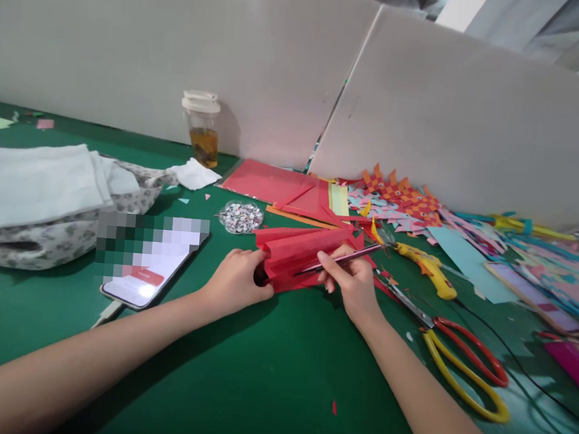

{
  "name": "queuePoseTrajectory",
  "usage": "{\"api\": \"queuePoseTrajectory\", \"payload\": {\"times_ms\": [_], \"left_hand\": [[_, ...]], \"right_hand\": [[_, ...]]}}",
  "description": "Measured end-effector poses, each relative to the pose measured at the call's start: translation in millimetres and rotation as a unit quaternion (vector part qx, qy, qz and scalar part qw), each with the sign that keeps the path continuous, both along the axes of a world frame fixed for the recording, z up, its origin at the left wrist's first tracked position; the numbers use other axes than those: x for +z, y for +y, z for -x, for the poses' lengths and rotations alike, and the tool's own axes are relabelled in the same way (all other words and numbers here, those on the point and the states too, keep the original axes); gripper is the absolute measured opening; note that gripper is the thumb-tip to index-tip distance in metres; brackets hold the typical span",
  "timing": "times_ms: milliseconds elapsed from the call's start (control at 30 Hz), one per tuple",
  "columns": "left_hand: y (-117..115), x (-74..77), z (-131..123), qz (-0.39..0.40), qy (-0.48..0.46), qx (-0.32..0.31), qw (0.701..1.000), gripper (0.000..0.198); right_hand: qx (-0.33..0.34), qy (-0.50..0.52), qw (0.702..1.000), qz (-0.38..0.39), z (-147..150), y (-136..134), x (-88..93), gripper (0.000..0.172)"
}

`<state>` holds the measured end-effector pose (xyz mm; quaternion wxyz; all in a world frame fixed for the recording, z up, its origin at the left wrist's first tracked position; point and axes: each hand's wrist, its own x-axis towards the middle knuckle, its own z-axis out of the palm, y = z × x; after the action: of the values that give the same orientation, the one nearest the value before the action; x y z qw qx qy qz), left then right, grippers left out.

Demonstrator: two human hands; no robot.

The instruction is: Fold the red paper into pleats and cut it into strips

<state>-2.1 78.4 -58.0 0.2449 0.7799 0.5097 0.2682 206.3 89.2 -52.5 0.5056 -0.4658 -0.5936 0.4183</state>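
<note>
Red paper (302,248), folded or curled into several ridges, lies in front of me on the green table. Its left end is gripped by my left hand (237,276), with thumb and fingers closed round the edge. Between the fingers of my right hand (348,275) is a slim dark pen or pencil (361,253). The pen's lower end rests against or just over the red paper; contact cannot be made out. Just right of that hand lie large scissors (422,314) with one red and one yellow handle.
A yellow glue gun (428,268) with a black cord lies right, near woven orange paper fish (402,192) and paper strips. Left are a lit phone (158,267) and a floral cloth bundle (68,226). Behind stand a dish of googly eyes (240,218) and a tea cup (203,130).
</note>
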Motion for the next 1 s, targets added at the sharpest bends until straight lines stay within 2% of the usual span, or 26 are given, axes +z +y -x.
{"api": "queuePoseTrajectory", "payload": {"times_ms": [167,400,667,900,1000], "left_hand": [[0,0.0,0,0.001,0.006,0.002,1.000,0.020],[1,-3.5,0,-0.002,0.019,0.007,1.000,0.014],[0,-0.4,-1,0.000,0.022,0.007,1.000,0.018],[1,-2.2,0,-0.005,0.024,0.007,1.000,0.015],[0,-1.3,-1,-0.003,0.024,0.009,1.000,0.016]], "right_hand": [[0.034,-0.023,0.999,0.019,8,-3,0.1,0.028],[-0.057,-0.031,0.998,0.004,-9,3,0.8,0.030],[0.033,-0.014,0.999,0.033,10,-5,0.5,0.028],[-0.044,-0.028,0.999,0.011,-5,0,1.2,0.031],[-0.030,-0.012,0.999,0.014,-3,-2,1.4,0.029]]}}
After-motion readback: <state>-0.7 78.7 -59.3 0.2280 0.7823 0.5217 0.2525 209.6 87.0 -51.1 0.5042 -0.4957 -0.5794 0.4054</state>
